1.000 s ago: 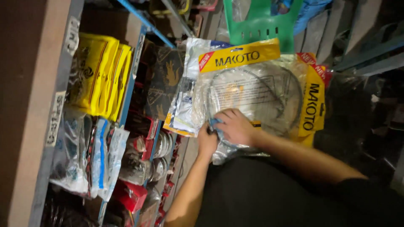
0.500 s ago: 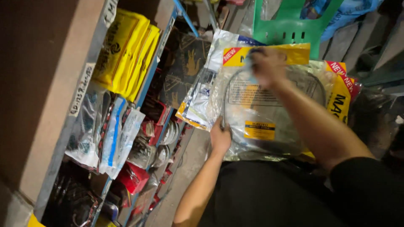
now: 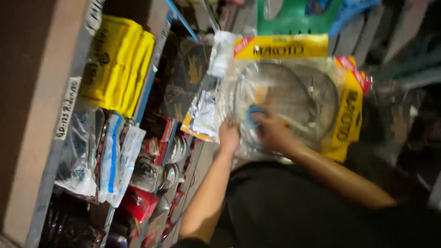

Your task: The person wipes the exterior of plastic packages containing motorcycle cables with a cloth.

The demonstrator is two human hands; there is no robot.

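Packets of round wire mesh (image 3: 294, 98) in clear bags with yellow headers, held beside a shelf (image 3: 151, 78) of yellow packs (image 3: 117, 64). Left hand (image 3: 228, 135) grips the lower edge; right hand (image 3: 271, 131) presses a blue cloth (image 3: 251, 117) against the front bag.

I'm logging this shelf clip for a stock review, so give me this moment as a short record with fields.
setting: metal shelving packed with bagged goods
left hand: left hand grips the lower edge of a clear plastic packet with yellow card borders and a round wire part inside
right hand: right hand presses a small blue cloth on the packet's face
nearby: yellow flat packs on the shelf; green plastic crate behind
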